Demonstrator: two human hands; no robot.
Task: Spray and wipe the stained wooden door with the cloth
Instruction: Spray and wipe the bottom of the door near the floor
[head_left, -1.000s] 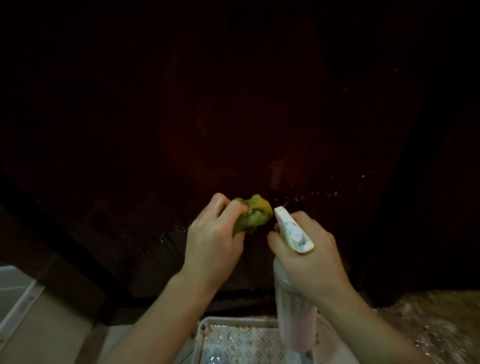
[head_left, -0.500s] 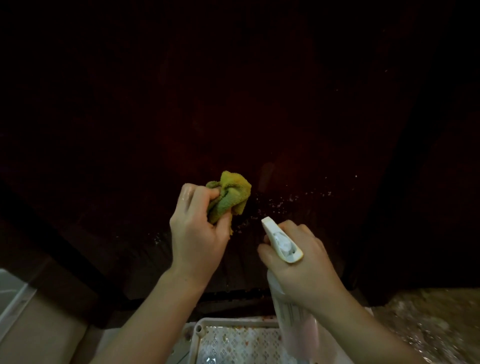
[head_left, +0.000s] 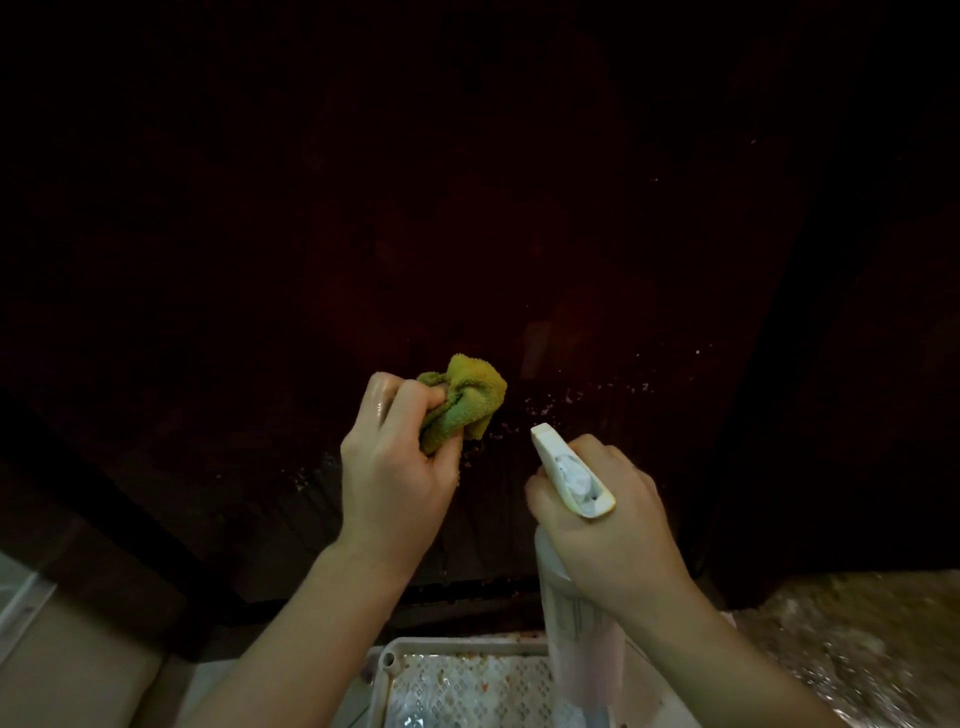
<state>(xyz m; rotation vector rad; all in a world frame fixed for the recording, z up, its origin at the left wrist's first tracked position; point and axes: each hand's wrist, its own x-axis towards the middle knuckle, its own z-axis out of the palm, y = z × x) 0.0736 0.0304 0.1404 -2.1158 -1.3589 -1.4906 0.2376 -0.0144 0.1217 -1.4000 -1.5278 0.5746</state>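
Note:
The dark stained wooden door (head_left: 519, 234) fills most of the head view, with pale speckles and wet streaks on its lower part. My left hand (head_left: 400, 473) grips a bunched yellow-green cloth (head_left: 462, 400) and presses it against the door's lower middle. My right hand (head_left: 608, 525) holds a white spray bottle (head_left: 569, 475) by its neck, nozzle pointing up and left toward the door, just right of the cloth. The bottle's lower body runs down toward the tray.
A white plastic tray (head_left: 395, 657) with a patterned bottom sits on the floor below my hands. Crinkled plastic sheeting (head_left: 852, 639) covers the floor at the right. A pale floor and frame edge (head_left: 31, 603) show at the lower left.
My left hand has slid the cloth left and a little upward across the door, then held near there. My right hand with the bottle has shifted slightly left and down.

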